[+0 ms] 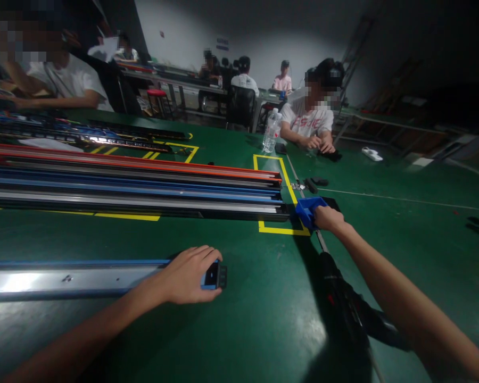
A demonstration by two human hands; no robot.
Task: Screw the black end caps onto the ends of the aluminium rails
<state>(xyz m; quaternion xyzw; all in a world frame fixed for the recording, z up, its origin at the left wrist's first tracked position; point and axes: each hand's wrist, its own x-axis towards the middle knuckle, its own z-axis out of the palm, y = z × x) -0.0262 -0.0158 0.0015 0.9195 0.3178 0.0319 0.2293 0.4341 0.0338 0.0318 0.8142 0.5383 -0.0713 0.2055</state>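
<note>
My left hand (189, 274) lies over the right end of a long silver and blue metal rail (72, 277) that runs across the green table in front of me, fingers curled on its black end piece (215, 275). My right hand (328, 218) reaches far forward and grips a small blue plastic box (308, 209) at the right end of a stack of long rails (143, 183), coloured red, blue, silver and black.
Yellow tape outlines (281, 230) mark the green tabletop (243, 319). A clear water bottle (271, 131) and small black parts (315, 183) lie beyond. A person in a white shirt (309, 123) works across the table; others sit further back. A dark cable (343, 308) runs under my right arm.
</note>
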